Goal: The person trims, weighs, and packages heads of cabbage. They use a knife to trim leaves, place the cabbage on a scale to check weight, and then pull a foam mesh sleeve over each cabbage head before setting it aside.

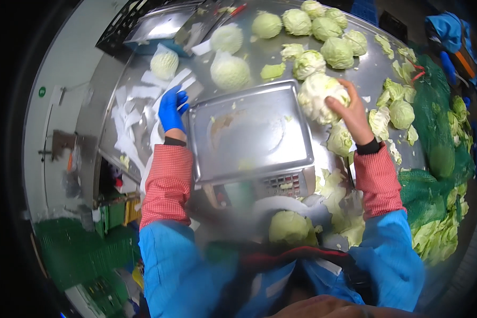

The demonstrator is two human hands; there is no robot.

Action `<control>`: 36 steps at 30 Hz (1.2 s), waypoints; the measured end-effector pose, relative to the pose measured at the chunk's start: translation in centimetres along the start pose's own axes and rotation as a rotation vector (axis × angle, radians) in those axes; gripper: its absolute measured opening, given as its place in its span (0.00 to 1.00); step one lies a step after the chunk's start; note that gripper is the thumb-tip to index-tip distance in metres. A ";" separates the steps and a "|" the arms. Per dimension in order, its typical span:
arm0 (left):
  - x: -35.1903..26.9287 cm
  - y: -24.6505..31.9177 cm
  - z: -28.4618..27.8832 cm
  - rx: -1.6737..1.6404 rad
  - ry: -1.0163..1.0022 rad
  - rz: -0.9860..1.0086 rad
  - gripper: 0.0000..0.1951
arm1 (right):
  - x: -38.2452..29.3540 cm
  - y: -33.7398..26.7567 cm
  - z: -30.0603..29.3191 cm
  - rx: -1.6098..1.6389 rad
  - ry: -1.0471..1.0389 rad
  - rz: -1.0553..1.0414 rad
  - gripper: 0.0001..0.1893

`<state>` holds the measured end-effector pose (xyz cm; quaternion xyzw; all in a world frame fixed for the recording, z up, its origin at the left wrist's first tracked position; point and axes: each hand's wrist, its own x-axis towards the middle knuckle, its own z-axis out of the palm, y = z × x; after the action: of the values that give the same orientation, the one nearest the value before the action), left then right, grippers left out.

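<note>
In a blue glove, my left hand (173,108) is loosely curled by the left edge of the steel weighing pan (254,131), with nothing visible between its fingers. Flat white foam net sleeves (125,123) lie beside and beyond it. My bare right hand (353,113) grips a pale, whitish cabbage head (322,97) at the pan's far right corner. Another cabbage (309,64) sits just behind that one, and a further cabbage (340,139) lies below the right hand. The pan carries only small leaf scraps and wet marks; its scale has a keypad (284,186) on the near side.
Cabbages in white foam nets (229,71) stand behind the scale. Several bare cabbages (326,28) are grouped at the back. Loose leaves and green mesh sacks (433,119) line the right side. A red-handled knife (237,10) lies far back. One cabbage (290,227) sits close to my body.
</note>
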<state>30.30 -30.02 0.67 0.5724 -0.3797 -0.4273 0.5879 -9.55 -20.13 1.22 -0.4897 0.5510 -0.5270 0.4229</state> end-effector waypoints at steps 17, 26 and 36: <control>-14.4 0.1 -7.5 0.159 -0.159 0.039 0.13 | -15.2 -0.3 2.8 -0.666 -0.005 -0.090 0.11; -15.2 1.7 -6.8 0.143 -0.206 0.112 0.12 | -24.2 1.7 -2.2 -1.329 0.259 -0.272 0.14; -14.1 2.5 -2.1 0.168 -0.398 0.114 0.14 | -32.2 12.5 -17.1 -1.781 0.088 0.218 0.16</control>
<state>27.54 -16.13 3.67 0.5016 -0.5541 -0.4646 0.4749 -22.30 14.04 -11.30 -0.5606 0.8147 0.1202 -0.0872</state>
